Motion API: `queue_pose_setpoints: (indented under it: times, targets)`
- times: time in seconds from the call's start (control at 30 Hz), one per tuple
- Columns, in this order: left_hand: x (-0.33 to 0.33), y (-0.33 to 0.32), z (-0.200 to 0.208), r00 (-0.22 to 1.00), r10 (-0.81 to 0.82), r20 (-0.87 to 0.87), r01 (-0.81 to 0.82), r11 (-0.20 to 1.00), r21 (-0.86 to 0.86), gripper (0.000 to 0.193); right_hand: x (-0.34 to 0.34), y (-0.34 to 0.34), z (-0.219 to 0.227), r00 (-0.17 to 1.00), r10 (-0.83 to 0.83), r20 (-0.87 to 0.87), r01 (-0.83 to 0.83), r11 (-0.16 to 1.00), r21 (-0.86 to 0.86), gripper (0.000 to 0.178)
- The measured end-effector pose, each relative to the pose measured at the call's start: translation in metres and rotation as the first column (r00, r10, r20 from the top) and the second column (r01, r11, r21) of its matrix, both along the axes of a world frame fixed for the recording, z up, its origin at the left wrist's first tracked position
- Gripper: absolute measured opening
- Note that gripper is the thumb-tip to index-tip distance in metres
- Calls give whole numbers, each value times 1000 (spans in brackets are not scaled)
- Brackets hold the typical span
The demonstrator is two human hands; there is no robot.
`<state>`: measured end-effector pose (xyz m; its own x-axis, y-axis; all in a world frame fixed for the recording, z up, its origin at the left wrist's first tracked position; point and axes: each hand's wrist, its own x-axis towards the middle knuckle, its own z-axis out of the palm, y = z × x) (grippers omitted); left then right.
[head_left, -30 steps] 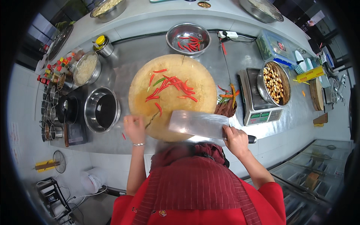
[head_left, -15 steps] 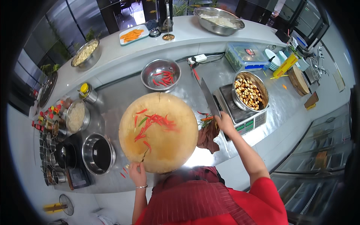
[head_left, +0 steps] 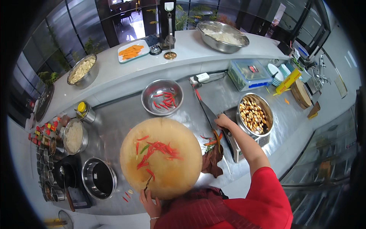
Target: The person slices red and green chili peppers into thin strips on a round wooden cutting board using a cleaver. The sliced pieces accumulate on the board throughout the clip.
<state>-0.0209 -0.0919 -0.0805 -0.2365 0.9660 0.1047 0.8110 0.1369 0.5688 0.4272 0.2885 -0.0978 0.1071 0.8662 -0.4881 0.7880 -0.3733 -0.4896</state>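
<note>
Red chilies (head_left: 157,146), on board (head_left: 176,179), apart from both hands (head_left: 151,205) (head_left: 224,121)

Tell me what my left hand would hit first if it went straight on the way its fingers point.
Your left hand would probably meet the nearest red chili on the chopping board first, though depth is unclear.

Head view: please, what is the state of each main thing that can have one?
Chopping board: lying flat, cracked
Red chillies: loose on the board
Cleaver: held, off the board
Right hand: closed on the cleaver
Left hand: at the board's near edge, grip unclear
Chilli bowl: uncovered, partly filled
Plastic box: closed
</note>
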Motion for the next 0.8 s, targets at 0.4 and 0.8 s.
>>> queue_pose_setpoints:
  times: [0.4,0.8]
  targets:
    - [-2,2,-5,997,72,-18,-73,995,-67,63,4,157,-68,115,-602,-790,446,742,-500,18]
    - [15,61,-28,934,-327,-145,338,940,52,47,-78,-75,3,309,-36,-950,72,997,-15,44]
